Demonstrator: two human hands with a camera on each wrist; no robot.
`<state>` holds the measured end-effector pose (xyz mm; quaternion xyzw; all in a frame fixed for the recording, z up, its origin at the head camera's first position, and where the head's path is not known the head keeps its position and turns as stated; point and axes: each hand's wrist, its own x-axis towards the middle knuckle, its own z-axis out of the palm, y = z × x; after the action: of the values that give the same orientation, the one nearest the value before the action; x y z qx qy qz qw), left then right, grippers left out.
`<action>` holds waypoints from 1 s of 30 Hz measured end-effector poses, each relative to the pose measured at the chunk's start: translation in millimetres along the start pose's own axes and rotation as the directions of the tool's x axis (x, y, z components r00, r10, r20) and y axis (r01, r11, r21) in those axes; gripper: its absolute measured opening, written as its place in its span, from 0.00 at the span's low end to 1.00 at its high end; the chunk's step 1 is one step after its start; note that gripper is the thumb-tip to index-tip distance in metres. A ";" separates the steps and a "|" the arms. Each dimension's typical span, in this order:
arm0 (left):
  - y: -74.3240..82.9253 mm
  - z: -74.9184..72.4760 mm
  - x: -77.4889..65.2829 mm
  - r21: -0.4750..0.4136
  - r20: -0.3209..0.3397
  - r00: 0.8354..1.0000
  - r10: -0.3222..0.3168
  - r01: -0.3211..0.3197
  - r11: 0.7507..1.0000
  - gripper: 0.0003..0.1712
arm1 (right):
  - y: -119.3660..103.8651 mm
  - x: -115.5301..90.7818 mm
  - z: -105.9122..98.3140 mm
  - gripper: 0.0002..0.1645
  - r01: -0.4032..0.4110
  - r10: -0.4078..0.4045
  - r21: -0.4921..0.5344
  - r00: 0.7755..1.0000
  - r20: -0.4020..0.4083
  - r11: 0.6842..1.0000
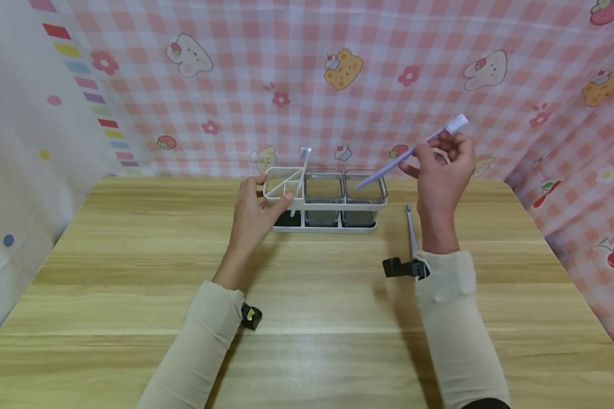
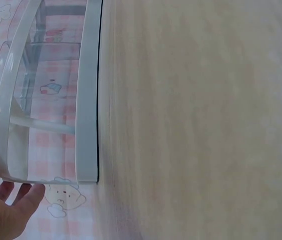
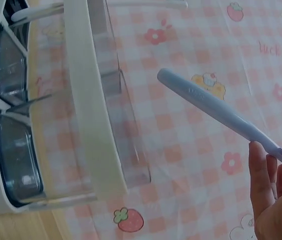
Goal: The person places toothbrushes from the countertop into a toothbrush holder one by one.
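Observation:
A white toothbrush holder (image 1: 337, 229) with two clear cups (image 1: 323, 216) stands at the back of the table. My left hand (image 1: 256, 211) grips its left end, thumb at the front; in the left wrist view the fingers (image 2: 28, 197) curl at the holder's end. A white toothbrush (image 1: 305, 153) stands, slightly tilted, in the divided left compartment. My right hand (image 1: 446, 179) pinches a light purple toothbrush (image 1: 389, 167) near its bristle end. Its bristles point up to the right, and the handle's tip (image 3: 168, 76) hangs by the right cup, apart from the holder in the right wrist view.
Another toothbrush (image 1: 411, 227) lies on the wooden table (image 1: 317, 341), right of the holder and partly behind the right wrist's black camera mount (image 1: 399, 268). A pink checked cloth (image 1: 235, 68) hangs close behind the holder.

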<state>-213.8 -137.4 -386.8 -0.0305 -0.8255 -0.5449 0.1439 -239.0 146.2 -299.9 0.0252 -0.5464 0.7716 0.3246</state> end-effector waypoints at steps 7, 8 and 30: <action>0.4 -0.6 -0.3 0.003 -0.003 1.000 -0.001 0.001 1.000 0.41 | -1.5 -4.5 12.2 0.16 0.012 -0.013 0.022 0.999 0.036 1.000; 0.7 -0.7 -0.5 0.002 -0.004 1.000 -0.001 0.001 1.000 0.41 | -1.5 -5.2 13.9 0.16 0.012 -0.013 0.023 0.999 0.042 1.000; -0.4 -0.6 0.2 0.015 -0.004 1.000 -0.001 0.001 1.000 0.42 | 6.1 -24.4 44.1 0.15 0.018 -0.018 0.001 0.986 0.163 1.000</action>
<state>-214.0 -138.1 -386.9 -0.0278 -0.8293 -0.5388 0.1454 -236.9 95.5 -296.8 0.0930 -0.5712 0.7637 0.2860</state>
